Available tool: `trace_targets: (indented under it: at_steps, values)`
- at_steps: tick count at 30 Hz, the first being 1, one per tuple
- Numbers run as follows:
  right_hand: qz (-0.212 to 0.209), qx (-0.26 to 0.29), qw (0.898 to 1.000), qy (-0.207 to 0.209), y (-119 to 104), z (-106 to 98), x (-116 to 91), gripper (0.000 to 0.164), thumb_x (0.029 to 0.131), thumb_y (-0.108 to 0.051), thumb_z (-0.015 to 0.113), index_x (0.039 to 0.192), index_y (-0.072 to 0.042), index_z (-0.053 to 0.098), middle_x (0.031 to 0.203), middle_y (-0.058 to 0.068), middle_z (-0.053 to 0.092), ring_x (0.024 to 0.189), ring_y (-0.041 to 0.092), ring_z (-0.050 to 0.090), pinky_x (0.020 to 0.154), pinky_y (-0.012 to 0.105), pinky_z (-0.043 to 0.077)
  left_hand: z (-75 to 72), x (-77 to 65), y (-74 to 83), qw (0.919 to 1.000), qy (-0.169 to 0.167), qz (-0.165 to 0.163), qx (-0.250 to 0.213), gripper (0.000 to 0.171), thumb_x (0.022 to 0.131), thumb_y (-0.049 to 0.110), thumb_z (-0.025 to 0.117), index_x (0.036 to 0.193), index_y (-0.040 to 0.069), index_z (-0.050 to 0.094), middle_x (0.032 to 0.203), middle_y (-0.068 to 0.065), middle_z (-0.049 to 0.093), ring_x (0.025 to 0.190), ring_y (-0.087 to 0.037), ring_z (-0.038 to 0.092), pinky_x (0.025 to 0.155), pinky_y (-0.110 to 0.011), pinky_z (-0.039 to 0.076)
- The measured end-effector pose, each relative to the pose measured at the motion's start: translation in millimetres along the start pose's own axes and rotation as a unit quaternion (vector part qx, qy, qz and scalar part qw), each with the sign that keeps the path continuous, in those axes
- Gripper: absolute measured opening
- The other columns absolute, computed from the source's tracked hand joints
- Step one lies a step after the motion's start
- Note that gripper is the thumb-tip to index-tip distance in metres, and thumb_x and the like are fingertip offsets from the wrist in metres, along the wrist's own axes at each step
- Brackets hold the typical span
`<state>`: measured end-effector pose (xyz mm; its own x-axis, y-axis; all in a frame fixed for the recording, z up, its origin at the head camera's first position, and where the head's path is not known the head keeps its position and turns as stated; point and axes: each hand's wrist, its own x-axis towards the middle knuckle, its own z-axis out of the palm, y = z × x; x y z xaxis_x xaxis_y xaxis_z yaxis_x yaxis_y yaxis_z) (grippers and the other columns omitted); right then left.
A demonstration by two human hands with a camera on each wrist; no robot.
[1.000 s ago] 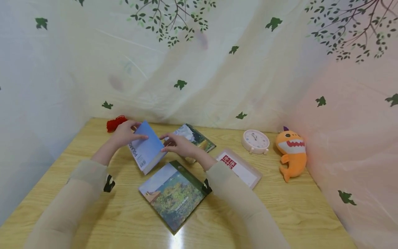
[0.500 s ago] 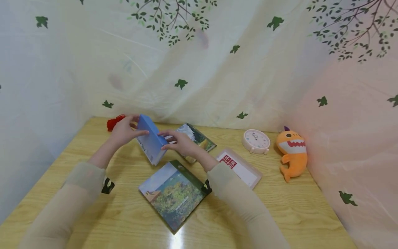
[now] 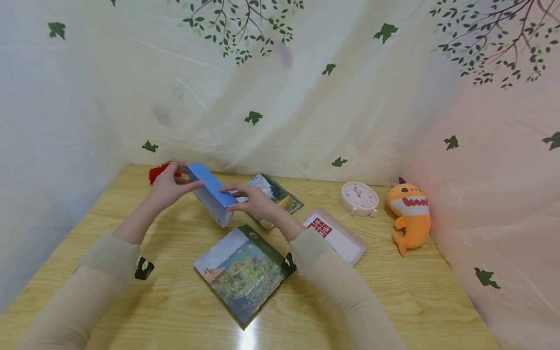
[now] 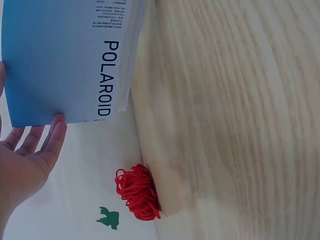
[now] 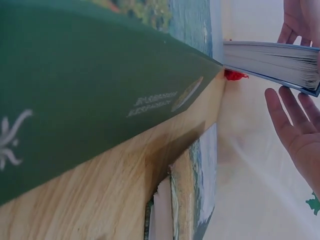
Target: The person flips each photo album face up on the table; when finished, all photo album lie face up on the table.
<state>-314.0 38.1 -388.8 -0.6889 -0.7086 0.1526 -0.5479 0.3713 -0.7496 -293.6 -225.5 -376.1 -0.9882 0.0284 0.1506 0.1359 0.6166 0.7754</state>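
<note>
A blue book [image 3: 211, 187] lettered POLAROID is held up between both hands, its blue spine uppermost. My left hand [image 3: 168, 184] grips its far left end, thumb on the near side and fingers behind. In the left wrist view, that hand's fingertips [image 4: 59, 120] touch the edge of the cover [image 4: 60, 65]. My right hand [image 3: 253, 200] pinches the other end between thumb and fingers. White page edges [image 5: 275, 60] show between the covers in the right wrist view. Whether the book's lower edge touches the table cannot be told.
A photo album [image 3: 249, 277] lies in front, near the right sleeve. Behind the right hand lies another picture-covered book [image 3: 280, 194]. Red yarn [image 3: 157, 172] is beside the left hand. A framed card [image 3: 337, 238], pink clock [image 3: 358, 198] and orange shark plush [image 3: 411, 216] stand rightward.
The blue book has turned from leaning back, cover showing, to standing with its spine on top. My left hand has shifted slightly left and up; the right hand has barely moved.
</note>
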Motion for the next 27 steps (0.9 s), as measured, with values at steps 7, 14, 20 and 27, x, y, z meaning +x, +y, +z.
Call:
trace_targets:
  at_steps: [7, 14, 20, 27]
  values:
    - [-0.013, 0.019, 1.0, -0.004, -2.9, 5.6, -0.2, 0.051, 0.086, -0.019, 0.068, 0.135, -0.018, 0.053, 0.141, 0.003, 0.047, 0.12, 0.021, 0.054, 0.092, 0.031, 0.05, -0.1, -3.5, -8.5, 0.9996, 0.006, -0.003, -0.027, 0.078, 0.081, 0.055, 0.066, 0.133, 0.004, 0.036, 0.128, -0.021, 0.046, 0.112, -0.04, 0.052, 0.091, -0.052, 0.048]
    - [-0.022, 0.002, 1.0, -0.014, 1.1, 11.7, 3.0, 0.052, 0.086, -0.023, 0.068, 0.136, -0.021, 0.052, 0.144, 0.0, 0.044, 0.123, 0.017, 0.052, 0.101, 0.038, 0.044, -2.7, -8.2, -14.8, 0.9995, -0.004, -0.015, -0.029, 0.078, 0.083, 0.052, 0.065, 0.132, 0.0, 0.035, 0.128, -0.023, 0.044, 0.113, -0.041, 0.053, 0.093, -0.053, 0.047]
    - [-0.017, 0.028, 0.999, -0.032, 1.8, 13.4, 3.3, 0.053, 0.086, -0.025, 0.067, 0.136, -0.023, 0.051, 0.143, -0.003, 0.045, 0.124, 0.014, 0.051, 0.093, 0.027, 0.049, -3.5, -11.2, -23.3, 0.9989, -0.025, -0.014, -0.037, 0.077, 0.084, 0.051, 0.065, 0.133, 0.0, 0.033, 0.132, -0.023, 0.042, 0.117, -0.042, 0.052, 0.093, -0.054, 0.046]
    - [-0.001, 0.074, 0.995, -0.06, 5.2, 14.7, 2.9, 0.054, 0.087, -0.027, 0.065, 0.138, -0.029, 0.049, 0.141, -0.007, 0.048, 0.124, 0.012, 0.05, 0.083, 0.024, 0.053, -3.6, -14.0, -31.3, 0.9978, -0.051, -0.015, -0.04, 0.082, 0.085, 0.051, 0.064, 0.138, -0.001, 0.029, 0.137, -0.024, 0.038, 0.119, -0.044, 0.049, 0.096, -0.055, 0.043]
